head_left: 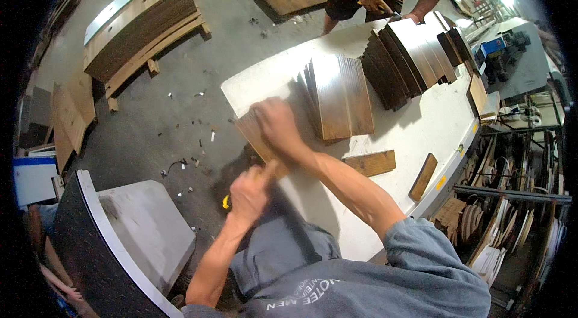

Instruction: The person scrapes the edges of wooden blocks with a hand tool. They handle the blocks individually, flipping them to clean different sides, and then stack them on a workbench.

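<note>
A brown wooden board [253,135] lies at the left edge of the white table [289,56]. My right hand [276,122] is on top of this board, fingers curled down over it and slightly blurred. Closer to my body, my left hand [248,190] is closed around a tool whose yellow end [226,202] sticks out; the rest of it is hidden in the fist. That hand is at the near end of the board. Just right of my right hand stands a stack of brown boards [343,98].
More boards [415,56] are stacked farther back, where a co-worker's hands [376,2] hold something dark. Two loose wood pieces, one brown [372,163] and one narrow [423,177], lie on the table. A pallet of panels [144,23] stands left, a curved dark-sided panel [102,252] near left.
</note>
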`<action>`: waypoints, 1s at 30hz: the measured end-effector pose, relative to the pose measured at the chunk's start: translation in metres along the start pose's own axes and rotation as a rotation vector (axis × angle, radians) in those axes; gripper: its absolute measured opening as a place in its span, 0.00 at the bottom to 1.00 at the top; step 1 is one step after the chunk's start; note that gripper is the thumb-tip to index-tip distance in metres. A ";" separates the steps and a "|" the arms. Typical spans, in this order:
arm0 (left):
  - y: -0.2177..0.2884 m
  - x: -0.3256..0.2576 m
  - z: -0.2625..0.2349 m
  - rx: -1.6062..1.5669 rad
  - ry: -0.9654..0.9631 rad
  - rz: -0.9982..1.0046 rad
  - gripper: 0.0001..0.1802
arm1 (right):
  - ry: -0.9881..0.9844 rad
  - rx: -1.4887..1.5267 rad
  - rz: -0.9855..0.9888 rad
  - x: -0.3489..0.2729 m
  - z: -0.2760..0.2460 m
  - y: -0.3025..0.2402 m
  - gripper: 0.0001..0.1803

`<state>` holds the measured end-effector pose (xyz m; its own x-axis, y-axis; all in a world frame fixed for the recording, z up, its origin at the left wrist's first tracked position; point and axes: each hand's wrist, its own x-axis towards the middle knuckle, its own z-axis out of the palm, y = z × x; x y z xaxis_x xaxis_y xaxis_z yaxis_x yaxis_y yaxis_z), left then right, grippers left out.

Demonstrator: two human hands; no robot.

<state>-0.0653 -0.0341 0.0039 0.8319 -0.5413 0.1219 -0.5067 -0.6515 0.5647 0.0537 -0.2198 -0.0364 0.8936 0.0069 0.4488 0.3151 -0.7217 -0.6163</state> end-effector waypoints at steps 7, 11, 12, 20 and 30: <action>0.026 -0.023 0.009 -0.252 -0.007 -0.009 0.32 | -0.008 0.034 0.001 -0.001 0.005 0.008 0.11; 0.006 0.008 -0.016 -0.272 -0.008 -0.048 0.27 | -0.045 -0.040 0.033 0.002 0.003 0.003 0.12; -0.002 0.014 -0.018 -0.281 -0.018 -0.058 0.27 | -0.058 -0.045 0.033 0.001 0.005 0.005 0.12; -0.091 0.070 -0.030 -0.376 0.124 -0.234 0.28 | -0.045 -0.010 -0.002 -0.001 0.006 0.011 0.12; -0.066 0.076 -0.014 -0.503 0.333 -0.300 0.27 | -0.018 -0.055 -0.007 -0.001 0.011 0.013 0.09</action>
<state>0.0343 -0.0243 -0.0132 0.9864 -0.1303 0.1002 -0.1428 -0.3778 0.9148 0.0600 -0.2210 -0.0522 0.8973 0.0243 0.4407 0.3037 -0.7586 -0.5764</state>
